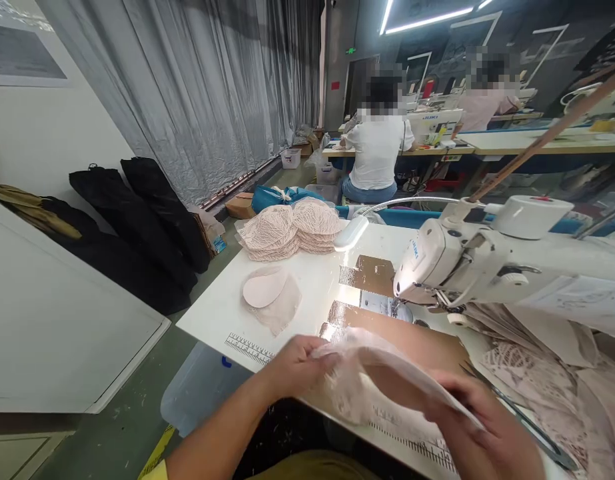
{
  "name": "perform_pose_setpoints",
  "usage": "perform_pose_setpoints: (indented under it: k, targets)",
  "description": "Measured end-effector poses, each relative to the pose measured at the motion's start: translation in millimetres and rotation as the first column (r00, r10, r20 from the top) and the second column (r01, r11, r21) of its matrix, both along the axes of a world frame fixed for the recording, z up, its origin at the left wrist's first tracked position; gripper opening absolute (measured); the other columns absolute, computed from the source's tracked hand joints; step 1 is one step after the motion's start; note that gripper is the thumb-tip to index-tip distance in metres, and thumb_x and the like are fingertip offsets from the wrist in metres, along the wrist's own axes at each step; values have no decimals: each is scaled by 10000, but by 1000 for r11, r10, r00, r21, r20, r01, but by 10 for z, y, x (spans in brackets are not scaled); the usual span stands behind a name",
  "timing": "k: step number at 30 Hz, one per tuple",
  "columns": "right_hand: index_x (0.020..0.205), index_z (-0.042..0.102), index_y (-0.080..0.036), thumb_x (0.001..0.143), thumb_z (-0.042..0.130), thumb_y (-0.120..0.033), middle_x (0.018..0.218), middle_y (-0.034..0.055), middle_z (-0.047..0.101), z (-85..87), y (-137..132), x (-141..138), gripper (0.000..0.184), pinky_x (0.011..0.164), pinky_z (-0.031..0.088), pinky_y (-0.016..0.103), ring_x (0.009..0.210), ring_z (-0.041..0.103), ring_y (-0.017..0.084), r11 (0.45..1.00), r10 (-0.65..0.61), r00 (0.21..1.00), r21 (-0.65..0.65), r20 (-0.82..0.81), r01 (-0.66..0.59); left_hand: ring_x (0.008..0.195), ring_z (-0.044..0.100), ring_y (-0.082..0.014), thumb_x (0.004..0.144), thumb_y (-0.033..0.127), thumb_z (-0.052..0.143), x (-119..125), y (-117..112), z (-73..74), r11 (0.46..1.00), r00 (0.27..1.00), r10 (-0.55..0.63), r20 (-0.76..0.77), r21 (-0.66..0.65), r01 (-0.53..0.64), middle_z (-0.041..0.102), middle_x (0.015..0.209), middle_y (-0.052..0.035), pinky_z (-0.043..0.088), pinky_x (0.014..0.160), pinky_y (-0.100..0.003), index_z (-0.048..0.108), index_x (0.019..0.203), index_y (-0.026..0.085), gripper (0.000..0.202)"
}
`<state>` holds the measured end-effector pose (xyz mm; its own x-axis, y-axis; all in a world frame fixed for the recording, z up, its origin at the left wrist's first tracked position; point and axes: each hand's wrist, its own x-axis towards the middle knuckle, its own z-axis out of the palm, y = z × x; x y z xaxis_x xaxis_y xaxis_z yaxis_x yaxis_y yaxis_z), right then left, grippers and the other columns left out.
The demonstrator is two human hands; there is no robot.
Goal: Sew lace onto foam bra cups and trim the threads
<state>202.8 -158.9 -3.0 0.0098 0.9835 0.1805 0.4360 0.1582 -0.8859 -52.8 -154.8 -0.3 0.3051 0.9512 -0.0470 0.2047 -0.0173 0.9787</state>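
Note:
A pale pink bra cup with sheer lacy fabric on it is held between my two hands above the front of the sewing table. My left hand pinches the fabric at its left end. My right hand is closed around the cup's right edge and is somewhat blurred. Just beyond, brown material covers the sewing machine bed beside the needle. Another cup lies on sheer fabric to the left, and stacks of lace pieces sit at the back.
A pair of long metal scissors or tweezers lies at the right, near piled lace fabric. A white lamp head hangs over the white table. Printed rulers mark its front edge. Two people work at machines farther back.

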Motion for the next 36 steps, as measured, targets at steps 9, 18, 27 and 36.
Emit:
perform_pose_setpoints:
  k: [9, 18, 27, 36]
  targets:
    - [765, 706, -217, 626, 728, -570, 687, 19, 684, -79, -157, -388, 380, 653, 510, 316, 658, 625, 208, 698, 139, 722, -450, -677, -557, 792, 633, -207, 672, 608, 717, 173, -98, 4, 920, 859, -281, 427, -134, 368, 646, 983, -118, 470, 560, -222, 337, 1448, 212, 950]
    - [756, 725, -223, 586, 795, -515, 752, 37, 695, -111, -85, -238, 345, 703, 493, 318, 736, 631, 222, 836, 71, 688, -333, -722, -437, 847, 625, -216, 613, 394, 813, 140, -136, -26, 894, 842, -134, 523, -303, 331, 676, 870, -79, 462, 787, -283, 690, 1020, 95, 520]
    - [872, 568, -223, 745, 689, -495, 737, -7, 611, -72, 83, -227, 323, 647, 486, 257, 695, 585, 156, 953, 34, 853, -239, -521, -184, 819, 620, -207, 869, 476, 576, 469, -158, 87, 992, 887, 43, 460, -125, 17, 667, 878, -91, 476, 778, -306, 658, 1087, 103, 440]
    - [1334, 467, -221, 763, 567, -347, 1318, 122, 571, -391, -47, -291, 594, 930, 487, 427, 1167, 566, 307, 975, 219, 971, 23, 91, -222, 976, 609, -217, 901, 474, 541, 766, -196, -38, 908, 801, 398, 448, -69, -412, 674, 1027, -70, 467, 912, -321, 618, 1163, 170, 409]
